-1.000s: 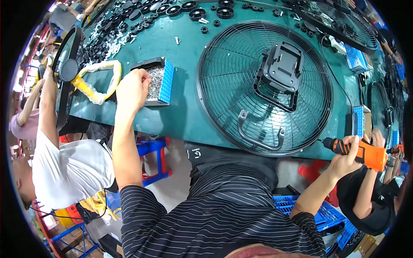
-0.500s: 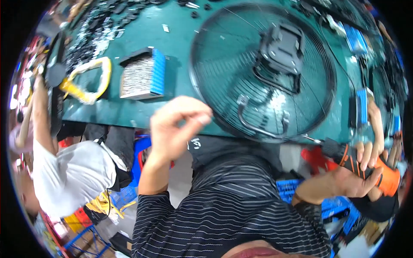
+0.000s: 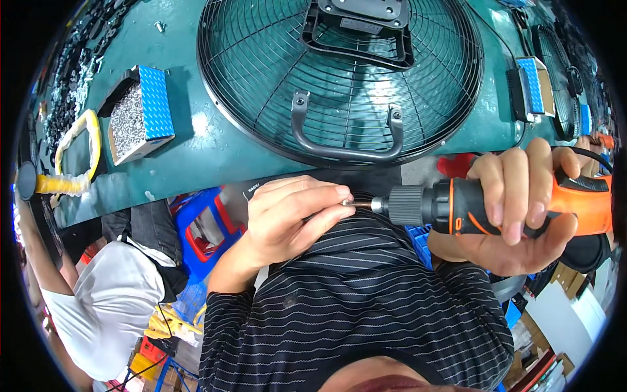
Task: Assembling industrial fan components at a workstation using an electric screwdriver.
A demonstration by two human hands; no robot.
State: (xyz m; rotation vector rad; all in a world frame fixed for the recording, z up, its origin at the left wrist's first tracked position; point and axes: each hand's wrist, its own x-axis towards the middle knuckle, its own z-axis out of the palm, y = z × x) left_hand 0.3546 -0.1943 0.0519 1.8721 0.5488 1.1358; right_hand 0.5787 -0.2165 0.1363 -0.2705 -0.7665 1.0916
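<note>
My right hand (image 3: 522, 202) is wrapped round an orange and black electric screwdriver (image 3: 418, 206), held level with its bit pointing left. At the tip of that bit, my left hand (image 3: 290, 212) pinches a small metal screw (image 3: 347, 202) between thumb and fingers. Both hands are in front of my striped shirt, just off the table's near edge. Beyond them a round black wire fan grille (image 3: 261, 88) lies on the table. A curved dark handle (image 3: 346, 153) rests at the grille's near side, and a black bracket (image 3: 356, 55) with a housing stands at its middle.
Left of the grille is an open blue box of small screws (image 3: 127, 124). A yellow-wrapped ring tool (image 3: 96, 140) lies farther left, near black and metal parts (image 3: 78, 72). Another blue box (image 3: 532, 85) stands at right. A person in a white shirt (image 3: 121, 294) is at left.
The screwdriver has swung up and left to level in front of me. My left hand has come down to its bit, a screw now showing in its fingers. The view has shifted too.
</note>
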